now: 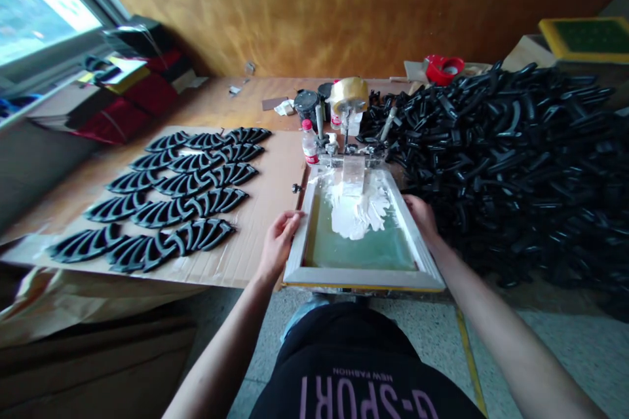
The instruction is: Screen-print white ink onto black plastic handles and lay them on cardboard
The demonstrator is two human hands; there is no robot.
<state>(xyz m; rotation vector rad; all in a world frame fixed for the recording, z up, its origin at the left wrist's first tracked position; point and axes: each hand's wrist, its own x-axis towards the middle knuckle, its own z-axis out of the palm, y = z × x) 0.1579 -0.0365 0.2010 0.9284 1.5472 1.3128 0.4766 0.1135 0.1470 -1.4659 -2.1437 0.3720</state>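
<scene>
Both my hands are on a wooden silk-screen frame point(363, 279) lying flat at the table's front edge. My left hand point(278, 245) is curled over its left rail, and my right hand point(421, 217) grips its right rail. Thick white ink point(351, 213) lies across the upper half of the greenish mesh point(361, 252). A squeegee point(354, 173) stands in the ink near the hinged clamp point(348, 150) at the back. Left of my left hand, rows of black fan-shaped plastic pieces point(196, 180) lie on a cardboard sheet point(265, 209).
A large heap of black plastic pieces point(511, 163) fills the right side. Behind the clamp stand a water bottle point(309, 143) and a tape roll point(348, 95). A red tape dispenser point(445, 69) and a green screen point(584, 39) sit farther back.
</scene>
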